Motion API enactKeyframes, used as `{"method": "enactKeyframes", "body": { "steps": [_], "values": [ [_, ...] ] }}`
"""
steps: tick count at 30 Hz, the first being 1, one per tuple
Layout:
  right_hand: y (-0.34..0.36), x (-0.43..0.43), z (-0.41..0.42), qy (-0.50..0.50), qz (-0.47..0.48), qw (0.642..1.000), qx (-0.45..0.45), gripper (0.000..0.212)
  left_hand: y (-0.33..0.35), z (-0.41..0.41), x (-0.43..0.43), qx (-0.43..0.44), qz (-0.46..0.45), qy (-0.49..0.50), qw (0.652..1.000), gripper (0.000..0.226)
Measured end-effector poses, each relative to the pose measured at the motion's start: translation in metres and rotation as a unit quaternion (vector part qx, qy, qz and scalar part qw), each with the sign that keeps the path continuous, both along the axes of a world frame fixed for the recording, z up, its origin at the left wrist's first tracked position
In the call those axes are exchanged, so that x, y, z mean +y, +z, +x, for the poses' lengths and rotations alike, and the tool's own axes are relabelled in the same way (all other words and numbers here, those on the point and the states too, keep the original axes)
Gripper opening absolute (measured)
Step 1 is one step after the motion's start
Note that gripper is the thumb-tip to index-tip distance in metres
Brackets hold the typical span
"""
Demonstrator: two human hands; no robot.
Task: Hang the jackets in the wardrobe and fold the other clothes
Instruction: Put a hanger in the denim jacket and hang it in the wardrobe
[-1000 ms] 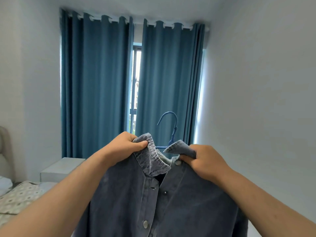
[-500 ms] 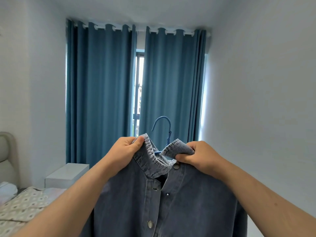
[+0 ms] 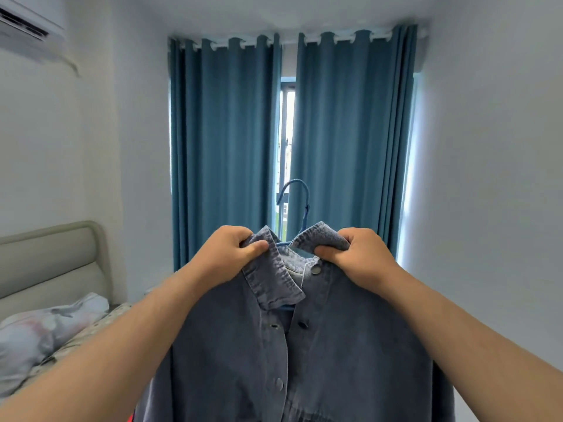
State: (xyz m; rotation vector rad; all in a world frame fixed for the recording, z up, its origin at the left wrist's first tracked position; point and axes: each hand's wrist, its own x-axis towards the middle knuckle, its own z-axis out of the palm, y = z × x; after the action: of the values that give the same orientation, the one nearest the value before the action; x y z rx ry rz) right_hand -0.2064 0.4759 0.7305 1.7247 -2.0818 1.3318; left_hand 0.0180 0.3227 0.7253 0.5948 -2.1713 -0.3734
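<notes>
A blue denim jacket [image 3: 320, 354] with metal snap buttons hangs in front of me on a blue hanger [image 3: 300, 196], whose hook rises above the collar. My left hand [image 3: 227, 257] pinches the left collar flap between thumb and fingers. My right hand [image 3: 361, 258] grips the right collar flap. The front of the jacket faces me, partly open at the top. The hanger's shoulders are hidden inside the jacket. No wardrobe is in view.
Blue curtains [image 3: 231, 147] cover a window straight ahead, with a narrow gap in the middle. A bed with a grey padded headboard [image 3: 51, 263] and a pillow [image 3: 39, 333] lies at the left. An air conditioner [image 3: 27, 22] is mounted top left. A white wall runs along the right.
My view has turned, bringing the headboard, pillow and air conditioner into sight. Both hands keep hold of the collar; the right hand has shifted its grip up onto the right collar flap.
</notes>
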Motion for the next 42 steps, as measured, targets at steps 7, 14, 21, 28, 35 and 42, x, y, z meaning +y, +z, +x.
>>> {"method": "enactKeyframes", "body": {
  "steps": [7, 14, 21, 28, 35, 42],
  "values": [
    [0.001, -0.002, -0.003, 0.060, -0.014, 0.998, -0.019, 0.034, 0.006, 0.009, 0.021, 0.096, 0.045, -0.021, 0.994, 0.043],
    [0.000, -0.004, 0.001, 0.135, 0.000, 0.988, -0.071, 0.032, 0.013, 0.021, 0.059, -0.070, 0.022, 0.051, 0.996, 0.042],
    [0.010, -0.009, 0.018, 0.288, 0.081, 0.954, -0.022, 0.033, 0.006, 0.058, 0.090, -0.073, 0.066, 0.142, 0.985, 0.036],
    [0.008, -0.014, 0.053, 0.373, 0.071, 0.924, 0.040, 0.040, 0.008, 0.105, 0.116, -0.022, 0.077, 0.232, 0.969, 0.038],
    [0.001, -0.022, 0.100, 0.457, 0.169, 0.873, 0.028, 0.030, 0.008, 0.158, 0.136, -0.039, 0.068, 0.322, 0.943, 0.043],
    [-0.020, -0.042, 0.182, 0.448, 0.075, 0.887, 0.083, 0.033, 0.009, 0.226, 0.157, -0.023, 0.074, 0.355, 0.932, 0.041]
  ]
}}
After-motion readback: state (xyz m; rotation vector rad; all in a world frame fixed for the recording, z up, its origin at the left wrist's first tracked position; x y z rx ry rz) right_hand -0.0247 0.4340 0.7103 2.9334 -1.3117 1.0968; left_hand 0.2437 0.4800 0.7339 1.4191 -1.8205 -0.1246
